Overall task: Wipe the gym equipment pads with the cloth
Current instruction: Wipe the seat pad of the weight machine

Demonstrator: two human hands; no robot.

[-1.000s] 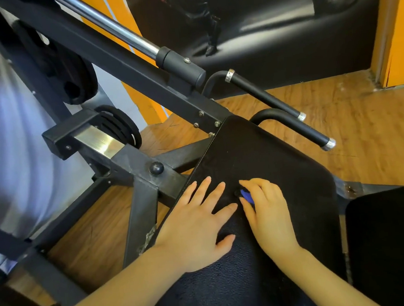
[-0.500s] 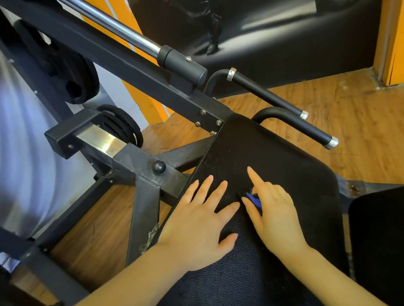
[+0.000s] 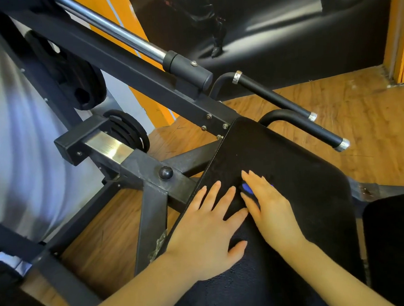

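Both hands were flat on the black pad [image 3: 293, 170], fingers straight, gripping nothing. The left hand [image 3: 208, 226] sat near the pad's left edge, while the right hand [image 3: 269, 208] pressed down on a blue cloth [image 3: 246, 188], mostly hidden under its fingers. The black frame [image 3: 150, 175] crowded in on the left, two handlebars [image 3: 288, 103] stuck out beyond, and weight plates [image 3: 78, 73] hung further back.

both hands flat on the pad [image 3: 292, 161], left hand [image 3: 209, 233] just beside right hand [image 3: 269, 205], cloth [image 3: 246, 188] under the right hand, handles [image 3: 296, 112] behind, weight plates [image 3: 127, 129] off left
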